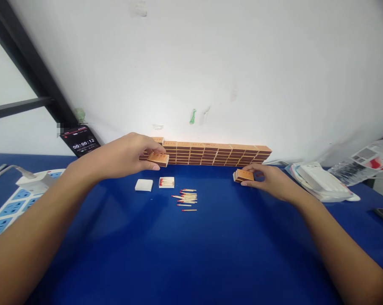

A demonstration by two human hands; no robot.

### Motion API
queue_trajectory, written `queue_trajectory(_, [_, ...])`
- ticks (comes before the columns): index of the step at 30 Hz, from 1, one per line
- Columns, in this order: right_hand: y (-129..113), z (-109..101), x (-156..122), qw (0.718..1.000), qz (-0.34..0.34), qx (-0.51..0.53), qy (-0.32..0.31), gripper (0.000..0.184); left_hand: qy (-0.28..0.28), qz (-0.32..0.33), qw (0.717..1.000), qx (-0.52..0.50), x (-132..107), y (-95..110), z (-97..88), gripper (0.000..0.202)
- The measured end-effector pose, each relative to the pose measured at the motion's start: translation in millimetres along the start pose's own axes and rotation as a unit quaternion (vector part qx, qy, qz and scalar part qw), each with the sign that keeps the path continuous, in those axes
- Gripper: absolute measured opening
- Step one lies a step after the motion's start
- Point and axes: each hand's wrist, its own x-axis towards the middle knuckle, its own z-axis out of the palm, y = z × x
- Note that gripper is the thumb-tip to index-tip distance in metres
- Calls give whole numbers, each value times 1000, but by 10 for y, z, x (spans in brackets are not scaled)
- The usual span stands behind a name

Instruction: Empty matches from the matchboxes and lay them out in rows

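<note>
I see my left hand (124,154) half closed, thumb and fingers pinching one orange matchbox (159,159), held just in front of the left end of a wall of stacked matchboxes (210,154) along the far edge of the blue table (191,254). My right hand (270,180) curls around a small stack of matchboxes (244,175) resting on the table near the wall's right end. Between my hands sits an open white tray (166,182) holding a few red-tipped matches. A closed-looking white tray (144,185) lies just to its left, and loose matches (187,199) lie in a heap beside it, nearer me.
</note>
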Motion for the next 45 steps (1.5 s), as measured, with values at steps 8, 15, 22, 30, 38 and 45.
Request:
queue_trajectory(8, [-47,-5,-6,1000,-10,4,-28,47,-29,0,1000,-9,61,-1,66,27])
queue_trajectory(15, [40,-129,-15,997,7,-71,6,53,54,23,998,10,127,-95,256,40])
queue_trajectory(22, [-1000,140,-165,971,-20,199,132,38,110,57,987,-102,243,107,690,38])
queue_trajectory(30, [-1635,599,-395,878,60,475,2,34,133,86,971,-177,245,442,1046,33])
queue_trajectory(38, [-1601,609,-404,835,98,542,-2,38,129,50,952,-272,231,549,1168,38])
queue_trajectory(45, [-1534,617,-403,847,126,513,61,40,159,46,948,-271,226,553,1269,36])
